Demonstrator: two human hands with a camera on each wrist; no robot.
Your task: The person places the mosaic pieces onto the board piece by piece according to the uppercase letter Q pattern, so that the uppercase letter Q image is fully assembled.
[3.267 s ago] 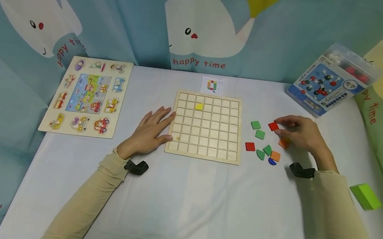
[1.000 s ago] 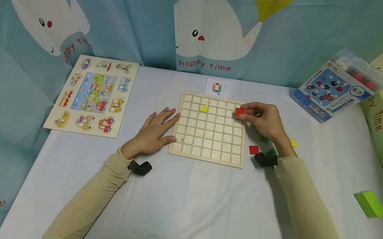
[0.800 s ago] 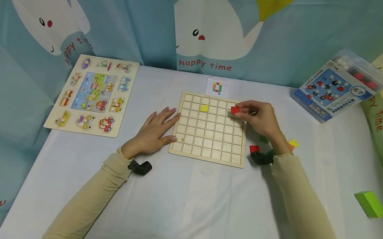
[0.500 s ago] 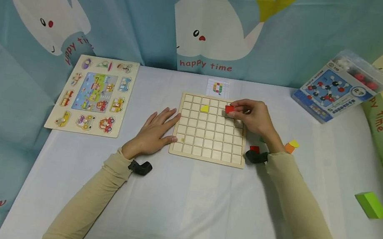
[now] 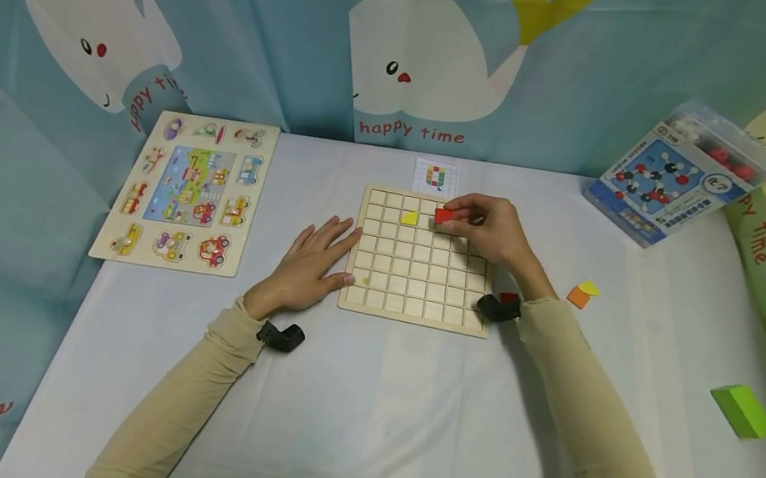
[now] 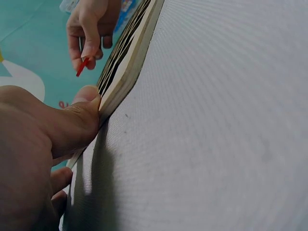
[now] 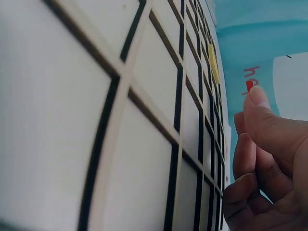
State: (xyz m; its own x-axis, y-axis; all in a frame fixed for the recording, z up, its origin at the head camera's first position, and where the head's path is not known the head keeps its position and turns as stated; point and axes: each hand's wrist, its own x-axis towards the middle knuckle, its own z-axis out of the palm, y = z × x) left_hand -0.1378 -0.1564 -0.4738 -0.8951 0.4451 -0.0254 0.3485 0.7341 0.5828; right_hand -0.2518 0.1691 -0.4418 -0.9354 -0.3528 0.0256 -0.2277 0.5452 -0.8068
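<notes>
Above the wooden board (image 5: 419,270) with all the little squares, the right hand (image 5: 495,228) pinches a red tile (image 5: 442,216) between its thumb and fingers. I see it up in the air over the back part of the board. To its left, a yellow tile (image 5: 409,217) sits in one of the little squares. The left hand (image 5: 306,267) lies loose with its fingers spread, and its thumb touches the left edge of the board. Just behind the board is a small card (image 5: 435,176) with a colorful picture. By the board's right edge I see a bit of another red piece (image 5: 508,297), partly hidden by a black camera (image 5: 498,310) on the right arm. Farther right, an orange piece (image 5: 578,298) and a second yellow piece (image 5: 591,289) lie together on the white tabletop (image 5: 363,405). A picture puzzle (image 5: 148,251) lies on the left side, a green block (image 5: 742,411) is far to the right, and a blue box (image 5: 658,184) sits near the back corner. Behind it all hangs a curtain (image 5: 237,20) with big white whales.
</notes>
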